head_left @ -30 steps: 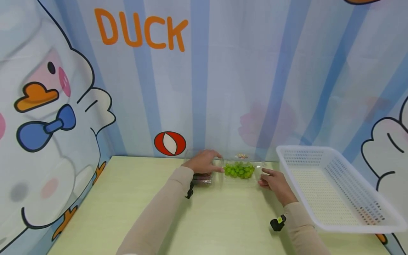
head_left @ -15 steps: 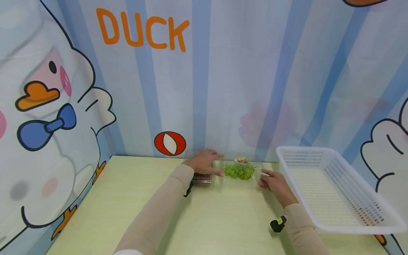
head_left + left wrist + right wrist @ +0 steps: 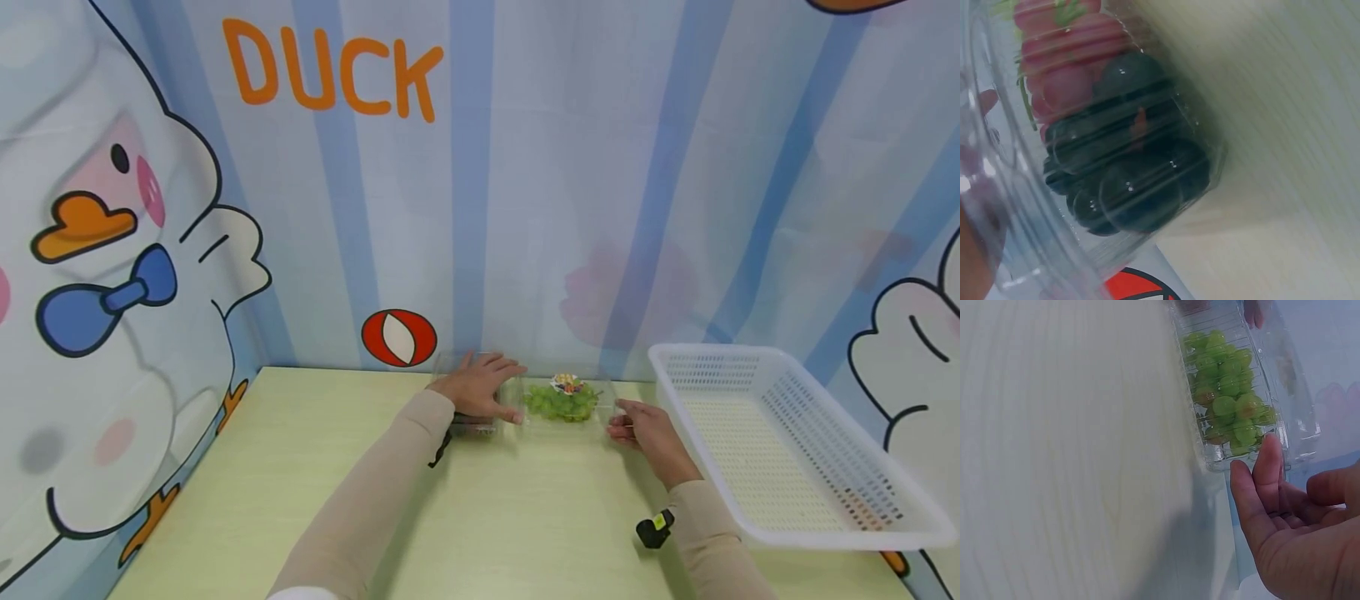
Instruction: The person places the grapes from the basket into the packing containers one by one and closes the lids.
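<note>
My left hand (image 3: 480, 385) lies flat, fingers relaxed, on top of a clear box of dark and red fruit (image 3: 1116, 156) at the far edge of the pale green surface (image 3: 525, 517). Just right of it sits the clear clamshell of green grapes (image 3: 562, 402), its lid nearly down. My right hand (image 3: 647, 432) rests at the clamshell's right end, fingertips (image 3: 1269, 459) straight against the plastic, gripping nothing. White mesh basket (image 3: 787, 450) near, further right
</note>
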Action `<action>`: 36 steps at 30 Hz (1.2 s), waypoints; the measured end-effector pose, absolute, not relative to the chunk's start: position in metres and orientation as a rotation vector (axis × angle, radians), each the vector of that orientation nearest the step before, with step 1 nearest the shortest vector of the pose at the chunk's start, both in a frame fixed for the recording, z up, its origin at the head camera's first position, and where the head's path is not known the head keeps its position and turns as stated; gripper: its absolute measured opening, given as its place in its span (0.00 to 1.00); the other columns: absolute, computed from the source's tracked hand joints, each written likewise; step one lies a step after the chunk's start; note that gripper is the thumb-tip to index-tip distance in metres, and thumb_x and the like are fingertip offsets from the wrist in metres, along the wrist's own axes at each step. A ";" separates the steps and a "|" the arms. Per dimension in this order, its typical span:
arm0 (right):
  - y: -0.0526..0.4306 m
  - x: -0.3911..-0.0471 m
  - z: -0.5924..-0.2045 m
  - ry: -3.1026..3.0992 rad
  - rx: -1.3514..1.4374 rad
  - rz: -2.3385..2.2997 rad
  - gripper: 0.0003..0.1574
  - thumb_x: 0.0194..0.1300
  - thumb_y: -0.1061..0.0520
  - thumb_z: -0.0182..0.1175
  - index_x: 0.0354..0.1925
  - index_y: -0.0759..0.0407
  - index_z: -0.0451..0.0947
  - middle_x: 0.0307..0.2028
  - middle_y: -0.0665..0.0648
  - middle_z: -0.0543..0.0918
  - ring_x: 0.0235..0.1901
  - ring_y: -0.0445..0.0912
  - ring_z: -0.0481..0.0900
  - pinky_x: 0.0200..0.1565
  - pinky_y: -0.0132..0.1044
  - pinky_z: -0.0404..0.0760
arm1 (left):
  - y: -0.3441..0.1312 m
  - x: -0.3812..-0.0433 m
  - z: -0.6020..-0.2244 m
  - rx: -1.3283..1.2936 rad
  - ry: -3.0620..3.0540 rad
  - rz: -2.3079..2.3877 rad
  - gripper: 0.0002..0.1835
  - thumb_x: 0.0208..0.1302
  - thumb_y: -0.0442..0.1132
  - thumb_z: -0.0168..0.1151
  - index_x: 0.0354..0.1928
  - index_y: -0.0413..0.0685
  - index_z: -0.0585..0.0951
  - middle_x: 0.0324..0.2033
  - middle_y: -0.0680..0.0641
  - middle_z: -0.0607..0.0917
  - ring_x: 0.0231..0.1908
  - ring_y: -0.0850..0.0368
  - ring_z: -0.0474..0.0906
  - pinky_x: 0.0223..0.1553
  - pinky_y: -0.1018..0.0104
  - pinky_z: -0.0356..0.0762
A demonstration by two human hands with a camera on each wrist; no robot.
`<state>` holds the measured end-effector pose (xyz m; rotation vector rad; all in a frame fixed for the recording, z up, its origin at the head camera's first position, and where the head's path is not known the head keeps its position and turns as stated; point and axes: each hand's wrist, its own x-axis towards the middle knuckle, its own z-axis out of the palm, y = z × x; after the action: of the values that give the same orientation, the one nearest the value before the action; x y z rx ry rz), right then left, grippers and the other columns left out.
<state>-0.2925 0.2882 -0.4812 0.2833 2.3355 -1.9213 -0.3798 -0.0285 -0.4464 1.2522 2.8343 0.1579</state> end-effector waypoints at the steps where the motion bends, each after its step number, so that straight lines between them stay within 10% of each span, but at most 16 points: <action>1: 0.289 -0.293 -0.481 2.333 0.285 -1.917 0.31 0.78 0.50 0.37 0.71 0.64 0.57 0.48 0.64 0.78 0.36 0.42 0.83 0.42 0.33 0.82 | -0.028 -0.380 -0.447 1.250 2.837 0.152 0.51 0.53 0.80 0.46 0.75 0.66 0.51 0.74 0.50 0.55 0.74 0.46 0.44 0.68 0.32 0.37; 26: 0.286 -0.287 -0.476 2.340 0.240 -1.946 0.35 0.75 0.45 0.45 0.66 0.71 0.61 0.42 0.61 0.80 0.33 0.40 0.82 0.42 0.34 0.82 | -0.023 -0.388 -0.451 1.254 2.833 0.100 0.54 0.49 0.81 0.48 0.76 0.66 0.49 0.75 0.49 0.51 0.75 0.45 0.42 0.67 0.31 0.40; 36: 0.284 -0.289 -0.477 2.346 0.247 -1.949 0.33 0.71 0.59 0.48 0.70 0.70 0.57 0.41 0.63 0.82 0.31 0.37 0.82 0.42 0.36 0.83 | -0.022 -0.383 -0.452 1.276 2.849 0.113 0.54 0.51 0.80 0.49 0.76 0.65 0.48 0.76 0.51 0.45 0.75 0.46 0.41 0.67 0.31 0.39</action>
<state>-0.2890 0.2842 -0.4769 0.2471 2.3460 -1.9485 -0.3832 -0.0222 -0.4524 1.2763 2.8491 0.1133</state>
